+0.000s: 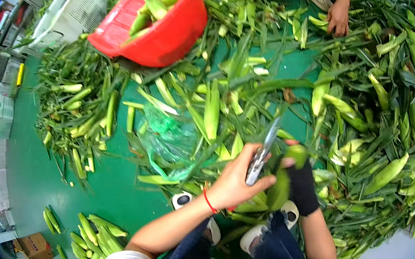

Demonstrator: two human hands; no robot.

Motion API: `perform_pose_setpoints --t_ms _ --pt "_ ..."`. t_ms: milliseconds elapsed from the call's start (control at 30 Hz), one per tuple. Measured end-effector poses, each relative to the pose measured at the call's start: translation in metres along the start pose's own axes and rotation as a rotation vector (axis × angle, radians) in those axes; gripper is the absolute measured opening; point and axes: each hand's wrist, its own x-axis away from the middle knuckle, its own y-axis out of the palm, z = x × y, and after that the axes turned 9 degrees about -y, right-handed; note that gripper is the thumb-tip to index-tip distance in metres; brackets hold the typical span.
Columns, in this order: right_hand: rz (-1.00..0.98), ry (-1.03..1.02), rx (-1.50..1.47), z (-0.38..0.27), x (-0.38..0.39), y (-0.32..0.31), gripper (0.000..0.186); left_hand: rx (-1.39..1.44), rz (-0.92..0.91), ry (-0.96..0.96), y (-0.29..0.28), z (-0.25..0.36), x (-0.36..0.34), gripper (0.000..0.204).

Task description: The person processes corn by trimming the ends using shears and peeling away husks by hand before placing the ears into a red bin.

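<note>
My left hand (238,178), with a red string at its wrist, is closed round the silver handle of a knife (260,160). The blade points up and away to the right. Just right of it, my right hand (303,185) wears a dark fingerless glove. Its fingers, partly smeared by motion, are wrapped round a green ear of corn (279,191) in its husk, held upright above my shoes. Loose husks and leaves lie beneath both hands, and a crumpled green plastic bag (166,140) rests beyond my left hand.
A red tub (168,39) holding several ears stands at the far side. Leafy corn is heaped (391,156) along the right. Another person's hand (339,18) reaches into its far end. Husked-down ears (94,246) are piled at lower left, near a cardboard box (34,249).
</note>
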Motion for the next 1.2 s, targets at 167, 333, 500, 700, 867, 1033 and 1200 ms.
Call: perform_pose_setpoints --t_ms 167,333,500,700,867,1033,1200 --pt "0.115 -0.103 0.169 0.027 -0.003 -0.003 0.070 0.443 -0.223 -0.312 0.014 -0.052 0.029 0.074" --pt "0.263 -0.630 0.822 0.000 0.007 -0.064 0.061 0.878 0.107 -0.049 -0.082 -0.010 0.011 0.055" --pt "1.194 -0.558 1.327 -0.021 0.085 -0.259 0.046 1.241 0.226 0.214 -0.252 0.050 -0.128 0.039" --pt "1.264 0.021 1.047 -0.042 0.093 -0.318 0.074 0.857 0.044 0.065 -0.126 0.016 -0.088 0.037" --pt "0.452 -0.717 1.553 -0.024 0.062 -0.187 0.061 0.791 -0.347 -0.632 -0.002 -0.006 -0.037 0.047" --pt "0.057 -1.089 1.587 -0.013 0.027 -0.096 0.038 1.184 -0.771 -0.655 0.037 -0.022 -0.017 0.056" --pt "0.568 -0.525 0.833 0.020 0.027 -0.054 0.058 0.675 -0.259 -0.314 0.031 -0.015 -0.003 0.055"
